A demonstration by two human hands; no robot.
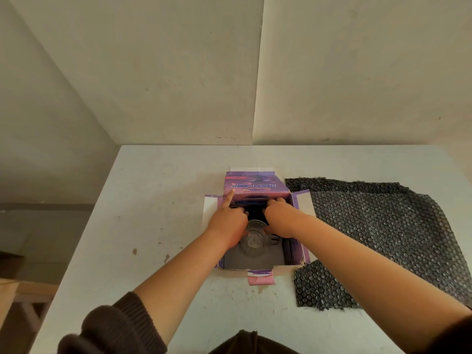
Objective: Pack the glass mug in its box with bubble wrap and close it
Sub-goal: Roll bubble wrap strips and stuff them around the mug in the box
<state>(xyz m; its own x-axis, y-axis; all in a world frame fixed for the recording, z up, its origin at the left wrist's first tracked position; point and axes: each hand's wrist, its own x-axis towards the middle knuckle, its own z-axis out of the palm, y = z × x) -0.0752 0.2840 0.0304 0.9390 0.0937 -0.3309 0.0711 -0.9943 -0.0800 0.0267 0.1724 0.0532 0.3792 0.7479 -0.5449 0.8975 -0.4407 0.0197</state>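
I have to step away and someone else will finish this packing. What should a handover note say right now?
Left hand: inside the box, fingers by the glass mug, index finger pointing out.
Right hand: inside the box, thumb against the mug; grip unclear.
Mug is in the open purple box on the table.
Bubble wrap lies flat to the right, beside the box.
Left: pad the mug with wrap, close the flaps.
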